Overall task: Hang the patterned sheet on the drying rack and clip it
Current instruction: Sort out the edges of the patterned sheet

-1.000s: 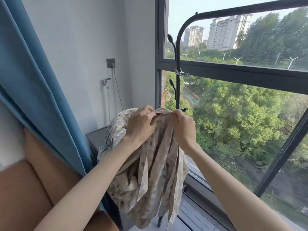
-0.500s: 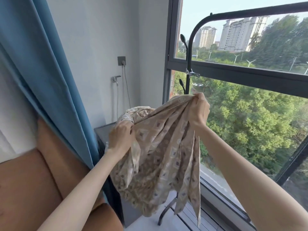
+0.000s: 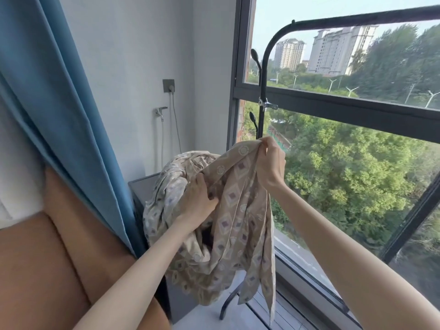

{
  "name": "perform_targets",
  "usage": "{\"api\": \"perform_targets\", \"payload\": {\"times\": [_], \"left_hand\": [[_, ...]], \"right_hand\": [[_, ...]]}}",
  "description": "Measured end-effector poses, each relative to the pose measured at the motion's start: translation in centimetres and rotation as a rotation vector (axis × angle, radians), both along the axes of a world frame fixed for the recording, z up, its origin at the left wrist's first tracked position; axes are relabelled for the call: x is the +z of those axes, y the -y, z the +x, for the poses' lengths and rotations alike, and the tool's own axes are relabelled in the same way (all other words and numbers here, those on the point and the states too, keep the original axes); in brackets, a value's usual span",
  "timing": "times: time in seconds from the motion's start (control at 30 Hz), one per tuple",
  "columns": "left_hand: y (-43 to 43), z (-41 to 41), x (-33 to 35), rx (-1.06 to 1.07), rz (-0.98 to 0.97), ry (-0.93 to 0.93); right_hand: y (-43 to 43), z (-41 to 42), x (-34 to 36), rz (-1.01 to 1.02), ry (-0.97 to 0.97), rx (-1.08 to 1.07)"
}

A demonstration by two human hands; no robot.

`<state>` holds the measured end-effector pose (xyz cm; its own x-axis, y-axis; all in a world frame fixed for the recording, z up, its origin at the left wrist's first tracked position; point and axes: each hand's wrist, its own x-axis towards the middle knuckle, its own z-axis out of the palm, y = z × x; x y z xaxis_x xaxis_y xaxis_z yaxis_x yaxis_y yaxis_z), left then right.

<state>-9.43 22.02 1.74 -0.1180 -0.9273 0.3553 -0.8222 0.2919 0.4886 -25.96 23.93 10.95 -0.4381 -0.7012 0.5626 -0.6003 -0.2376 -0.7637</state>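
since 0.5 s ago your left hand point(image 3: 196, 201) slid down into the sheet point(image 3: 238, 210); right hand point(image 3: 271, 163) pinches its top edge | sheet bunched, unhung | rack point(image 3: 345, 19) bar above right, nearer right hand; clip point(image 3: 268, 104) on post

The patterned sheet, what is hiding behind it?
Behind the patterned sheet stands the black drying rack; its pole disappears behind the cloth and one foot shows below. A dark cabinet sits behind the bunched part. The cabinet's top is mostly covered, so anything there can't be seen.
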Motion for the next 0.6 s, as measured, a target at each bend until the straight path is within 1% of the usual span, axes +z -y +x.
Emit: {"api": "perform_targets", "payload": {"times": [0.03,0.1,0.17,0.23,0.33,0.47,0.53,0.6], "left_hand": [[0.0,-0.3,-0.1,0.054,-0.044,0.047],[0.3,-0.6,-0.3,0.115,-0.116,0.071],[0.9,-0.6,-0.5,0.129,-0.137,0.054],[1.4,-0.4,-0.5,0.125,-0.157,-0.001],[1.7,0.4,-0.5,0.049,-0.230,-0.096],[0.7,2.4,1.4,-0.058,-0.265,-0.349],[0.0,3.0,3.1,-0.090,-0.327,-0.348],[-0.9,2.8,4.0,-0.177,-0.381,-0.242]], "right_hand": [[-0.1,0.0,-0.1,-0.005,-0.001,0.004],[-0.4,0.1,-0.3,-0.004,-0.004,0.006],[-0.6,0.3,-0.3,0.004,-0.024,0.000],[-0.7,0.4,-0.3,0.010,-0.043,-0.001],[-0.4,-0.3,-0.6,0.039,-0.037,-0.019],[0.6,-1.5,-0.9,0.123,-0.058,-0.125],[1.2,-1.5,-0.8,0.158,-0.064,-0.163],[1.8,-1.3,-0.4,0.184,-0.042,-0.162]]}}
